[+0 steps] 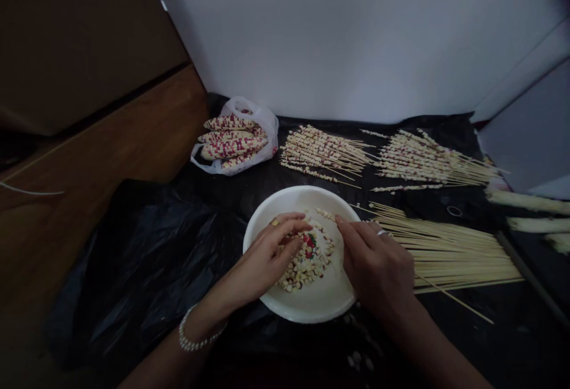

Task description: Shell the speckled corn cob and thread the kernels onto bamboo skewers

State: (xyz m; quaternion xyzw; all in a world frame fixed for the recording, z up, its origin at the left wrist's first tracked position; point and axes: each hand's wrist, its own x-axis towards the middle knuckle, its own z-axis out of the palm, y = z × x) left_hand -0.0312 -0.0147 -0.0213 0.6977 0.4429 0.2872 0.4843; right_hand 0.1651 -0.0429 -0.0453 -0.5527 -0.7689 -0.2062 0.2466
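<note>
A white bowl [307, 312] holds loose corn kernels [307, 267], pale with dark red ones among them. Over its left side is my left hand [276, 243], fingers apart and curved above the kernels; nothing shows between them. My right hand [376, 255], with a ring on one finger, is at the bowl's right rim, its fingers closed on a thin skewer. Several kernels [325, 214] are threaded on the skewer's tip, which points left over the bowl. The skewer's other end sticks out below my right hand toward the lower right.
Behind the bowl, a plastic bag [269, 119] holds speckled corn cobs [234, 147]. Two piles of kernel-filled skewers [318, 151] lie to its right. Bare skewers [458, 252] are spread at the right, near pale stripped cobs [534, 202]. Black plastic sheeting [164, 264] lies underneath.
</note>
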